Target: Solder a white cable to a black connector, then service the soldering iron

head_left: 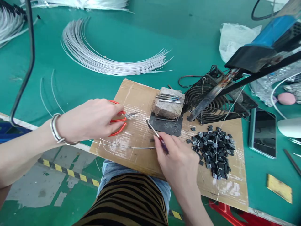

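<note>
My left hand [90, 121] is closed on small orange-handled scissors [125, 118], whose blades point right above the cardboard sheet [131, 94]. My right hand [177, 155] grips a slim tool with a dark red handle and a thin metal shaft [153, 128]; its exact kind is unclear. Two thin white wires [127, 146] run from under my left wrist across the cardboard to my right fingers, where their ends are hidden. Just beyond the tool's tip, a worn grey block [168, 108] carrying several metal rods stands on a dark plate [164, 125].
Small black pieces [215, 150] lie piled at right. Behind them are a black fan [211, 97] and a blue-and-black tool on a slanted arm [254, 51]. A phone [263, 133] and yellow sponge [279, 188] lie further right. A white wire bundle [105, 62] curves at the back.
</note>
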A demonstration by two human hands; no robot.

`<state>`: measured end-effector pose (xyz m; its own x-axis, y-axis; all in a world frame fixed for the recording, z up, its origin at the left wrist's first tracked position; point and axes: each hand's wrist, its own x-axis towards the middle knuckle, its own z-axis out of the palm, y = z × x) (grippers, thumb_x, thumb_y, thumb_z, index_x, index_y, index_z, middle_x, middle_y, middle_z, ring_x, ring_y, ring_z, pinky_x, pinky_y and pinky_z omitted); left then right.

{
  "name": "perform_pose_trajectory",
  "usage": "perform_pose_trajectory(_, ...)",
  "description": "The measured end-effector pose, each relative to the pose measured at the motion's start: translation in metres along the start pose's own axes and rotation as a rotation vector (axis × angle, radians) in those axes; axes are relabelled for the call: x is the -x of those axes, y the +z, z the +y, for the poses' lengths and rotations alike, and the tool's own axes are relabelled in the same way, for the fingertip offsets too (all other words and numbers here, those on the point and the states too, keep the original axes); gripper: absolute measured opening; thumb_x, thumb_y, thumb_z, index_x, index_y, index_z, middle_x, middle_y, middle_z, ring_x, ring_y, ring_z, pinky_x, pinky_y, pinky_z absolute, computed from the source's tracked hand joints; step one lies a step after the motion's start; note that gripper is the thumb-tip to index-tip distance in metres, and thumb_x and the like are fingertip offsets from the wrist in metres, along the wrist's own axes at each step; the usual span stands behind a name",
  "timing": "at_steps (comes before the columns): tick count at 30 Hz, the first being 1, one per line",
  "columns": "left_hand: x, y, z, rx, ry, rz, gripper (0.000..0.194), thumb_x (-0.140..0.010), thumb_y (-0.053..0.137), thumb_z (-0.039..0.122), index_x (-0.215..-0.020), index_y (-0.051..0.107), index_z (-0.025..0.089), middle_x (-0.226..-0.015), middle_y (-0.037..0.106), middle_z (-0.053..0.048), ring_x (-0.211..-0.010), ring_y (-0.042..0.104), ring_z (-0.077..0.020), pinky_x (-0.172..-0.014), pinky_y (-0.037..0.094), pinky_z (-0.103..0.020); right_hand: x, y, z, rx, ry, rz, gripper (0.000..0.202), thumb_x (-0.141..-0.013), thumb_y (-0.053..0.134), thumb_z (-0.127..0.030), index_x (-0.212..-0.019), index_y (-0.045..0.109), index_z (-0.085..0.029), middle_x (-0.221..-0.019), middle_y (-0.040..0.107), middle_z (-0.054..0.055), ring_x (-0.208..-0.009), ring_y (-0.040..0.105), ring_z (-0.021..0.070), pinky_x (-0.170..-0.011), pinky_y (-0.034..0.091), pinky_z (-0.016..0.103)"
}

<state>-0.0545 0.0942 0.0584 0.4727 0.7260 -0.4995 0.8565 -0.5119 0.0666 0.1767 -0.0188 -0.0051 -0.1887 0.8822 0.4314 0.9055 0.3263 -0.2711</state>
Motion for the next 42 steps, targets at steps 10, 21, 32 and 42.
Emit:
perform_pose_trajectory(10, 0.012, -0.002, -0.018, 0.229, 0.032, 0.219, 0.038, -0.100, 0.064, 0.019, -0.070, 0.041, 0.025, -0.059, 0.041, 0.004, -0.049, 0.047, -0.0237, -0.050, 0.023, -0.031, -0.004, 0.017, -0.010, -0.014, 0.122, 0.037, 0.016, -0.107, 0.066, -0.023, -0.110, 0.077, -0.012, -0.097, 0.080, 0.005, -0.070, 0.073, 0.0161, -0.060, 0.043, 0.031)
perform_pose_trajectory(21, 0.012, -0.001, -0.021, 0.244, -0.029, 0.180, 0.036, -0.101, 0.063, 0.013, -0.070, 0.046, 0.023, -0.056, 0.042, 0.005, -0.048, 0.045, -0.0228, -0.051, 0.025, -0.032, -0.001, 0.019, -0.026, -0.244, 0.033, 0.003, 0.018, -0.109, 0.062, -0.022, -0.112, 0.078, -0.013, -0.094, 0.079, 0.005, -0.067, 0.070, 0.0121, -0.063, 0.047, 0.026)
perform_pose_trajectory(32, 0.015, 0.004, -0.034, 0.282, -0.045, 0.231, 0.029, -0.102, 0.060, 0.021, -0.075, 0.048, 0.023, -0.057, 0.042, 0.006, -0.049, 0.041, -0.0213, -0.052, 0.025, -0.030, -0.006, 0.046, -0.058, -0.204, -0.123, 0.024, 0.025, -0.112, 0.055, -0.024, -0.111, 0.079, -0.014, -0.076, 0.069, 0.002, -0.062, 0.064, 0.0120, -0.059, 0.041, 0.030)
perform_pose_trajectory(42, -0.004, 0.063, -0.055, 0.729, 0.016, 0.484, 0.037, -0.093, 0.051, 0.055, -0.086, 0.058, 0.019, -0.072, 0.057, 0.000, -0.064, 0.054, -0.0234, -0.056, 0.038, -0.028, 0.006, 0.049, -0.051, -0.401, -0.341, -0.162, 0.029, -0.113, 0.050, -0.021, -0.113, 0.079, -0.016, -0.074, 0.062, 0.000, -0.063, 0.059, 0.0130, -0.061, 0.041, 0.030)
